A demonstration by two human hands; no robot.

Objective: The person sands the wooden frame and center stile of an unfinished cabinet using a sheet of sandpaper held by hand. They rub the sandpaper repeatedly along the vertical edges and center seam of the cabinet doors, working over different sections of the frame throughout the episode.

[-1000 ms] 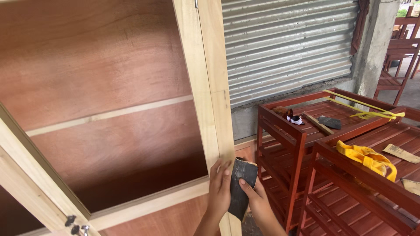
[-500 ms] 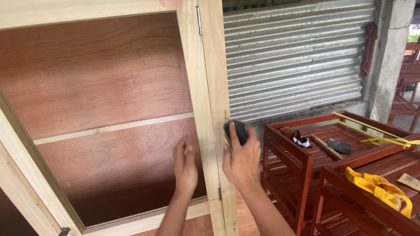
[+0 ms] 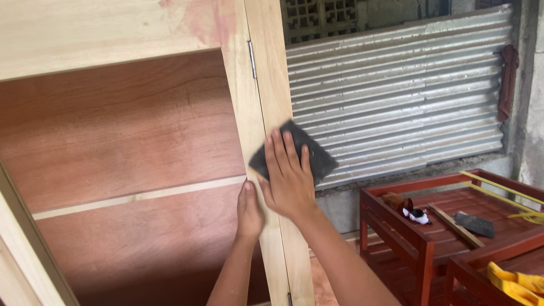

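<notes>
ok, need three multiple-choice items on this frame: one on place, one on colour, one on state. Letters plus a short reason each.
1. Where is the right hand?
A. Flat on the dark abrasive sheet against the pale upright
B. On the metal shutter
C. On the red table

2. What colour is the low table at right?
A. Blue
B. Red-brown
C. White

3. How does the left hand stand?
A. Holding a hammer
B. Out of view
C. Empty, resting on the upright's edge

Key: 1 A, palm and fingers cover the sheet on the wood. 2 B, its frame and slats are red-brown. 3 C, nothing is in it, fingers lie along the frame.
</notes>
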